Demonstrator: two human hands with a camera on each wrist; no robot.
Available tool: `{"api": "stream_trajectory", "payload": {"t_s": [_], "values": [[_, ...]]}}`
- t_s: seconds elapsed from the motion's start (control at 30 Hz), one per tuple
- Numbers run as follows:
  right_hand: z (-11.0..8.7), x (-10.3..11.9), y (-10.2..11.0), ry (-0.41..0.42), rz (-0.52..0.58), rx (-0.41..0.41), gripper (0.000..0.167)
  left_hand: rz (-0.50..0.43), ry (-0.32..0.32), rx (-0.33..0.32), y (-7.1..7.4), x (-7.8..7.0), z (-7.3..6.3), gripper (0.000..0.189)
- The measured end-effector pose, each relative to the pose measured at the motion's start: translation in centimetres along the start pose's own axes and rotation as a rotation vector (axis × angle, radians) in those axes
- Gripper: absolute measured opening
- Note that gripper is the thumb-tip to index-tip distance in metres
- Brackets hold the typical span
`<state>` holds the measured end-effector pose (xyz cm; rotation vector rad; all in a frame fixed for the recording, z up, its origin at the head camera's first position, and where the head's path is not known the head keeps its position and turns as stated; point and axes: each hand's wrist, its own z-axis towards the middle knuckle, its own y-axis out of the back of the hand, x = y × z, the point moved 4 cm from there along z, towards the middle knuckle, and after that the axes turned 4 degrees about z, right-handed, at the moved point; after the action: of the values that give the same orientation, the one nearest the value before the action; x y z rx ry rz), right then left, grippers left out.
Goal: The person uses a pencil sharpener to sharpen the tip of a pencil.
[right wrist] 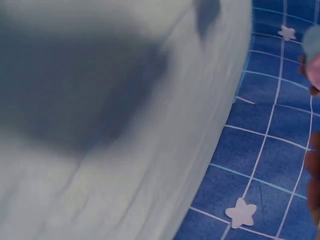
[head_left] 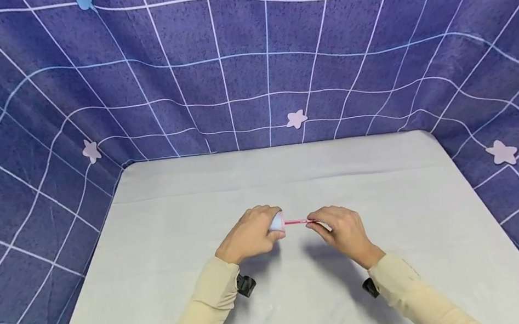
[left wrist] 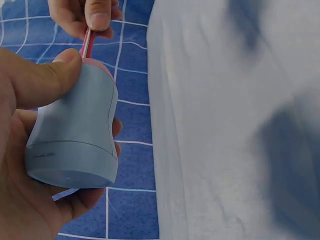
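Note:
My left hand (head_left: 250,234) grips a light blue, waisted pencil sharpener (head_left: 276,223) with a pink end, held on its side above the table. In the left wrist view the thumb lies along the sharpener's body (left wrist: 75,115), and fingertips show on its far side. A slim red pencil (head_left: 296,221) runs from the pink end across to my right hand (head_left: 343,227), which pinches it between thumb and fingers. The pencil's inner end is hidden in the sharpener. Only the edge of the right hand's fingers (right wrist: 314,180) shows in the right wrist view.
A white cloth (head_left: 186,205) covers the table, with both hands' shadows on it. Behind and beside the table hangs a dark blue curtain (head_left: 247,75) with a white grid and stars. Small black devices (head_left: 245,285) sit at both wrists.

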<state>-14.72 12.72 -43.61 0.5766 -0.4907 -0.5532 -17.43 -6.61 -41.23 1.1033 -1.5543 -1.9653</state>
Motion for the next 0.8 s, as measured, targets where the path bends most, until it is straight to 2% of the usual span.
{"api": "stream_trajectory", "payload": {"t_s": [0.23,0.37,0.47,0.6,0.7,0.8], "values": [[0.7,0.4,0.3,0.229,-0.027,-0.081,0.017,-0.11,0.034,0.028,1.1,0.9,0.5,0.041],[1.5,0.5,0.5,0.283,-0.066,-0.121,0.018,-0.207,0.056,0.04,2.1,1.3,0.6,0.032],[2.0,0.8,0.9,0.323,-0.09,-0.158,0.016,-0.292,0.054,0.075,2.4,1.4,0.6,0.023],[2.2,1.4,1.3,0.378,-0.108,-0.188,0.018,-0.337,0.036,0.116,2.4,1.0,0.7,0.016],[2.7,1.2,1.5,0.323,-0.055,-0.135,0.02,-0.274,0.015,0.073,2.5,0.5,1.0,0.023],[3.6,0.6,1.6,0.145,0.075,0.009,0.009,-0.135,-0.019,0.006,2.7,0.1,0.9,0.038]]}}
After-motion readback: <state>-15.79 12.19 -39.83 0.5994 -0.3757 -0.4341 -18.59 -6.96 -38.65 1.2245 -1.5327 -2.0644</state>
